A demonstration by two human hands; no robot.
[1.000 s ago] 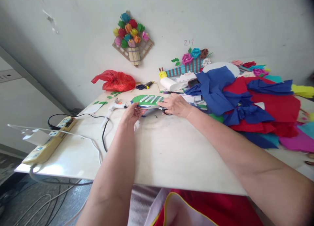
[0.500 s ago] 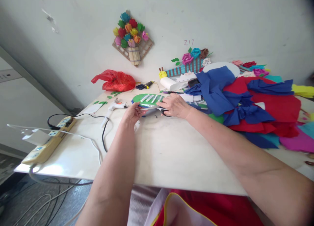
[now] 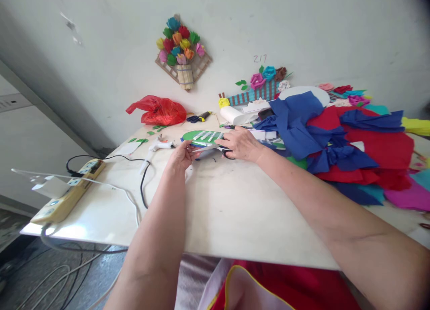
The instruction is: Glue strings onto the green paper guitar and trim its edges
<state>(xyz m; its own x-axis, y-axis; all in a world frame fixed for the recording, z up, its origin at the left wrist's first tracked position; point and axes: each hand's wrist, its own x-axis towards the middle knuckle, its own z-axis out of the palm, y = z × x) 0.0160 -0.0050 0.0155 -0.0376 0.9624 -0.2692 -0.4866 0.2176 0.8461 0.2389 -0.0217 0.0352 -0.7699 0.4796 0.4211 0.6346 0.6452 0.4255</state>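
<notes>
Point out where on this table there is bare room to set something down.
Largest: the table between the left arm and right arm, nearer than the scissors. Smaller: between the power strip and white cord. Crowded: the right side, under heaped coloured paper.

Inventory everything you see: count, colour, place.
Slatted panel: 1, green and white, centre
Scissors: 1, black-handled, panel's near edge
Glue gun: 1, white, left of panel
Leaf cutouts: several, green, left
Plastic bag: 1, red, by wall
Crumpled sheets: many, mostly blue and red, right
Bouquet ornament: 1, multicoloured, on wall
Striped ornament: 1, blue and brown, by wall
Power strip: 1, cream, left
Cables: several, mixed, left
Table: 1, whitish, below
Left hand: 1, bare, panel's left
Right hand: 1, bare, on scissors
</notes>
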